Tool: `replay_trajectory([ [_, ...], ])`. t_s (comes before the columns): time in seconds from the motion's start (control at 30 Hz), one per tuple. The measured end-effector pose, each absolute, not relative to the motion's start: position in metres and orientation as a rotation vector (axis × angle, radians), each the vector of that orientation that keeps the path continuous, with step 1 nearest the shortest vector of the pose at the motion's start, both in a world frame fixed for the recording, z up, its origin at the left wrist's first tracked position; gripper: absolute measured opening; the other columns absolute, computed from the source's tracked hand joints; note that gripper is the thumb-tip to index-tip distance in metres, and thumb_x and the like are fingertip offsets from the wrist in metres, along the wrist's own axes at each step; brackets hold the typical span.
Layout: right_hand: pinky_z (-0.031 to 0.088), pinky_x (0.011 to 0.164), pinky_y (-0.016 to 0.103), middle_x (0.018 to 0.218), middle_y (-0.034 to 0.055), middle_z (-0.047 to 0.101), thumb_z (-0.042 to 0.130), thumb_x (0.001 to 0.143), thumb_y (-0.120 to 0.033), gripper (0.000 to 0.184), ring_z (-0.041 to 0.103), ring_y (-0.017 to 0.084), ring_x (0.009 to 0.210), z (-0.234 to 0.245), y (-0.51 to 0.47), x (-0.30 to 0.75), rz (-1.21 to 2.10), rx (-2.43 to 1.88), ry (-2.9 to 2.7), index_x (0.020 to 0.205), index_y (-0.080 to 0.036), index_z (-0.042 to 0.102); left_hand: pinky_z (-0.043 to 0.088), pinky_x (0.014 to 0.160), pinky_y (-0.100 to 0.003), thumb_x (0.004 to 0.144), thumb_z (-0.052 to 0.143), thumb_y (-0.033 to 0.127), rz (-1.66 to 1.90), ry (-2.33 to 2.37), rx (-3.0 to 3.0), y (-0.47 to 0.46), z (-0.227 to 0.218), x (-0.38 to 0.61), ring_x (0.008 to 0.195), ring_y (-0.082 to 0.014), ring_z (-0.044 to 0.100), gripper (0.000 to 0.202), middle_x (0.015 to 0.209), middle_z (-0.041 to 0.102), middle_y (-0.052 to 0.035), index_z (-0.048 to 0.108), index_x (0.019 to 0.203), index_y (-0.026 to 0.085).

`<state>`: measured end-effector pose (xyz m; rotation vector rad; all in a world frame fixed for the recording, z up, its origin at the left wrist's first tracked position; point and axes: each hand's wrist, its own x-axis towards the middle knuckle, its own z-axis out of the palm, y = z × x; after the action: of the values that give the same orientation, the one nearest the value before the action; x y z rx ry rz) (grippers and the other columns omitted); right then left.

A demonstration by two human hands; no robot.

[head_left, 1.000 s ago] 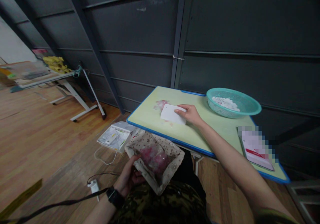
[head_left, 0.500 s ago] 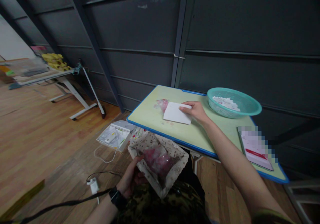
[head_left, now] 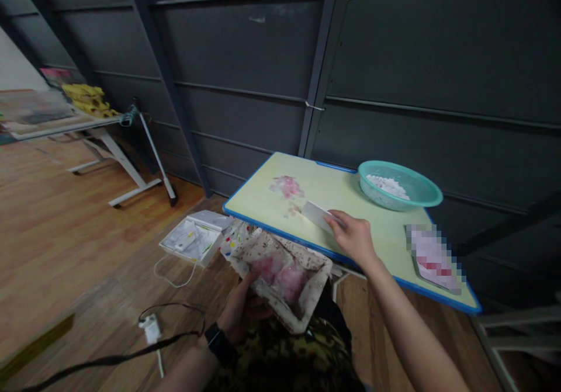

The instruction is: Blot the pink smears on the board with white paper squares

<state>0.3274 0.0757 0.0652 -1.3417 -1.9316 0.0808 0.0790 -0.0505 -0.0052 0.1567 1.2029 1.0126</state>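
Note:
My right hand (head_left: 355, 237) grips a white flat scraper card (head_left: 316, 215) and holds it low over the pale green table (head_left: 372, 228), close to its near blue edge. A smear of pink material (head_left: 287, 186) lies on the table farther left. Below the table edge, my left hand (head_left: 243, 310) holds a speckled paper tray (head_left: 307, 313) from underneath. Pink lumps (head_left: 283, 275) lie inside the tray. A dark watch sits on my left wrist.
A teal basket (head_left: 401, 186) with white bits stands at the table's far right. A blurred booklet (head_left: 432, 257) lies at its right end. On the wooden floor lie an open white box (head_left: 193, 239) and a white plug with cable (head_left: 151, 328). Another table (head_left: 65, 122) stands far left.
My right hand has drawn the scraper card back from the pink smear toward the table's near edge. The tray in my left hand has come a little closer under that edge.

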Motion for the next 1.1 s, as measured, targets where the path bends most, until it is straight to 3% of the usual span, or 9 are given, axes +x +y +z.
replay_trajectory([
  [0.47,0.054,0.068,0.032,0.092,0.0038,0.075,0.049,0.089,-0.037,0.028,0.071,0.023,0.074,0.059,0.049,0.299,0.247,-1.133,-2.068,0.099,-0.028,0.074,0.057,0.064,-0.04,0.08,0.059,0.039,1.049,1.173,0.208,-0.039,-0.007,0.07,0.066,-0.0205,0.066,0.036,0.073,0.064,-0.0022,0.056,0.11,0.02],
  [0.63,0.053,0.062,0.028,0.085,0.0031,0.076,0.055,0.086,-0.039,0.025,0.07,0.02,0.067,0.063,0.073,0.295,0.235,-1.126,-1.91,0.091,-0.023,0.075,0.057,0.063,-0.04,0.082,0.056,0.038,1.052,1.184,0.193,-0.04,-0.002,0.065,0.064,-0.0205,0.065,0.026,0.07,0.063,-0.0014,0.056,0.1,0.02],
  [0.83,0.054,0.066,0.029,0.09,0.0059,0.075,0.051,0.088,-0.034,0.027,0.071,0.021,0.073,0.056,0.101,0.289,0.052,-1.117,-2.011,0.096,-0.022,0.074,0.057,0.064,-0.039,0.08,0.059,0.035,1.053,1.146,0.175,-0.042,-0.001,0.063,0.063,-0.0187,0.063,0.02,0.069,0.062,-0.0011,0.057,0.09,0.019],
  [1.1,0.053,0.069,0.026,0.092,0.004,0.075,0.05,0.09,-0.032,0.026,0.072,0.019,0.077,0.057,0.066,0.285,0.163,-0.979,-2.136,0.1,-0.022,0.073,0.057,0.064,-0.041,0.08,0.06,0.039,1.046,1.19,0.189,-0.04,-0.002,0.062,0.071,-0.0218,0.065,0.026,0.078,0.063,-0.0028,0.057,0.098,0.02],
])
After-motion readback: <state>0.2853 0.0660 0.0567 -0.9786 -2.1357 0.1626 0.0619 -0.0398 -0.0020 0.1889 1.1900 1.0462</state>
